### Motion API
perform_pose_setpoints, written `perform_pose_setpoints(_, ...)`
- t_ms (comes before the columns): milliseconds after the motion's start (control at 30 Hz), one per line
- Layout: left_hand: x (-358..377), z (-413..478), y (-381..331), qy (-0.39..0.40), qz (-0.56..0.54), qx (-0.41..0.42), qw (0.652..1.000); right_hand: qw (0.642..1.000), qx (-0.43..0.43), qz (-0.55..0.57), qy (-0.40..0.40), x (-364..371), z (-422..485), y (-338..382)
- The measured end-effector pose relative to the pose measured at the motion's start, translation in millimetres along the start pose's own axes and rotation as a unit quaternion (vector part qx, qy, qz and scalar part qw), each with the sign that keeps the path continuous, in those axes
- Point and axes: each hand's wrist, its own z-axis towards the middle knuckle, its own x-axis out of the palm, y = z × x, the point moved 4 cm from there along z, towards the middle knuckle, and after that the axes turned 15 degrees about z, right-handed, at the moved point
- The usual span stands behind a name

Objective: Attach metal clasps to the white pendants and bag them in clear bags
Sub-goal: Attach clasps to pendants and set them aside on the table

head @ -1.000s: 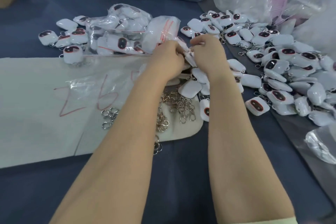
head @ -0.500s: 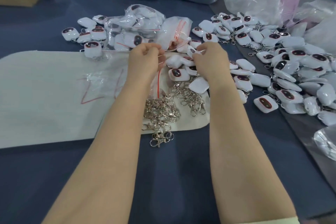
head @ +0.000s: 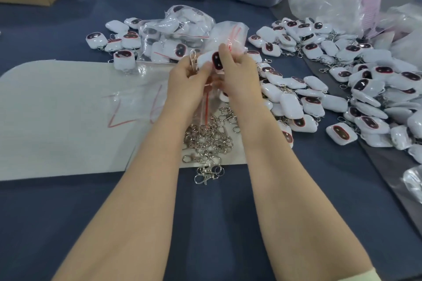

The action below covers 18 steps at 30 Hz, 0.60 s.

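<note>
Two hands meet above the middle of the counter (head: 205, 223): the left hand (head: 188, 81) pinches the clasp end of a white pendant (head: 211, 60), and the right hand (head: 239, 75) grips its other side. A clear bag (head: 205, 104) hangs just beneath them. Loose metal clasps (head: 205, 139) lie toward the near edge, and more pendants (head: 342, 89) are heaped toward the right edge.

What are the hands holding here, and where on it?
One white pendant: left hand pinches its lower-left edge, right hand its right side.
</note>
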Motion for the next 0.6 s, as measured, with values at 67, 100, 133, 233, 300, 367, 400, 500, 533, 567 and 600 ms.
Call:
perform_pose_setpoints(67, -3.2, 2.7, 3.3, -0.018, -0.020, -0.019, 0.999, 0.995, 0.022, 0.095, 0.002, 8.5, -3.6, -8.0)
perform_pose_setpoints(100, -3.9, 3.2, 4.4, -0.027, -0.034, -0.030, 0.999, 0.995, 0.014, 0.094, 0.007, 13.8, -4.9, -9.5)
perform_pose_setpoints(133, -5.1, 3.1, 4.6, -0.042, -0.031, -0.038, 0.998, 0.997, -0.006, 0.072, 0.011, 18.1, -5.8, -9.9)
perform_pose_setpoints(233, -5.9, 6.5, 6.7, -0.058, 0.036, -0.028, 0.997, 0.998, -0.066, -0.008, 0.019, 25.5, -7.1, -9.7)
perform_pose_setpoints(300, -4.5, 8.4, 5.8, -0.052, 0.068, -0.019, 0.996, 0.993, -0.096, -0.061, 0.020, 26.1, -7.0, -9.4)
perform_pose_setpoints(367, -5.1, 9.4, 5.5, -0.060, 0.093, -0.020, 0.994, 0.986, -0.126, -0.106, 0.013, 22.1, -6.9, -7.7)
perform_pose_setpoints(400, -6.2, 8.8, 4.5, -0.065, 0.089, -0.023, 0.994, 0.983, -0.140, -0.123, 0.001, 17.7, -5.3, -7.5)
perform_pose_setpoints(500, -7.4, 8.5, 8.1, -0.061, -0.017, -0.068, 0.996, 0.975, -0.170, -0.137, -0.044, 5.2, -2.9, -5.7)
perform_pose_setpoints(533, -7.6, 8.4, 9.0, -0.060, -0.040, -0.076, 0.995, 0.975, -0.175, -0.127, -0.053, 5.5, -3.5, -5.6)
perform_pose_setpoints(567, -7.8, 9.3, 9.9, -0.059, -0.038, -0.075, 0.995, 0.976, -0.174, -0.114, -0.056, 9.1, -5.1, -6.4)
perform_pose_setpoints(600, -7.7, 10.1, 10.6, -0.058, -0.027, -0.070, 0.995, 0.980, -0.164, -0.099, -0.051, 15.3, -6.9, -7.6)
